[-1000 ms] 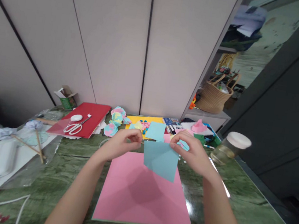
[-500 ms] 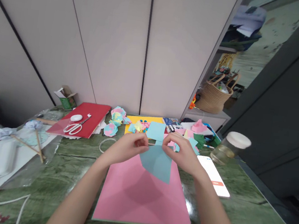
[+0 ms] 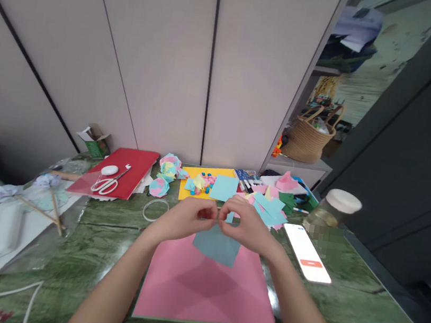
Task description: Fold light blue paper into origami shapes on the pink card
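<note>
A sheet of light blue paper (image 3: 216, 247) hangs from my fingers above a larger pink sheet (image 3: 206, 299) lying on the table. My left hand (image 3: 187, 216) pinches its upper edge between thumb and fingers. Close beside it, my right hand (image 3: 245, 220) pinches the same edge, the fingertips of both hands nearly meeting. Just beyond the hands, a square of blue paper (image 3: 224, 188) lies partly on a yellow sheet (image 3: 187, 192). Loose blue pieces (image 3: 271, 209) and pink scraps lie to the right.
On the left are white scissors (image 3: 106, 183) on a red folder (image 3: 131, 163), crumpled paper flowers (image 3: 170, 166) and a white cable (image 3: 6, 292). A phone (image 3: 309, 255) and a lidded jar (image 3: 331, 207) stand right of my arm. Grey cabinet panels (image 3: 166, 58) rise behind the table.
Both hands have come down slightly toward me, and my right hand has moved left, closer to my left. The blue sheet has shifted a little left and down with them.
</note>
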Available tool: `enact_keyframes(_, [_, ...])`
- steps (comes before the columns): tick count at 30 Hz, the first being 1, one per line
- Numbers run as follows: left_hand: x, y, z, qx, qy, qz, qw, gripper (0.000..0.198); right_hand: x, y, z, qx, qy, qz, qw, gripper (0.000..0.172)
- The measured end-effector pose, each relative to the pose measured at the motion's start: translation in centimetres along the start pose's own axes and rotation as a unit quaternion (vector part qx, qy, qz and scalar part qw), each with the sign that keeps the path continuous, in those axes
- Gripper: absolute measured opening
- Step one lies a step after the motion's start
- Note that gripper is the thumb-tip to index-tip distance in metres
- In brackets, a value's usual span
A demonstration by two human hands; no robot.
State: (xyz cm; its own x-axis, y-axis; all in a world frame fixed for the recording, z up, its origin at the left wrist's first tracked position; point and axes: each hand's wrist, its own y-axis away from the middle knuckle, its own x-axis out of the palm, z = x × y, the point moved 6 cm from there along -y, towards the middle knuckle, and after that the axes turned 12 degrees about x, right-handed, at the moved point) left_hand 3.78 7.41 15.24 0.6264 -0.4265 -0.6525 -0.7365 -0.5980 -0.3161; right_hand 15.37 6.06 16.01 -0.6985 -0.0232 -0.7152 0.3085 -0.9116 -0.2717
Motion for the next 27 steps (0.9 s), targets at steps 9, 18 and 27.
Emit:
enact_keyframes(9, [-3.6,1.2,-0.1,-0.015,0.004,-0.049,0.999,0.007,-2.6,0.0,-2.2,0.023,-0.009,-0.022,0.999,0.011])
enact_keyframes(18, [-3.7,1.3,-0.1,-0.015,-0.001,-0.049,0.999,0.008,-2.8,0.1,-1.2,0.014,-0.025,-0.057,0.998,0.005])
enact_keyframes(27, [-1.4,0.3,-0.5,0.003,-0.006,-0.029,1.0,0.009,-0.9,0.2,-0.1,-0.002,0.01,-0.011,1.0,0.01])
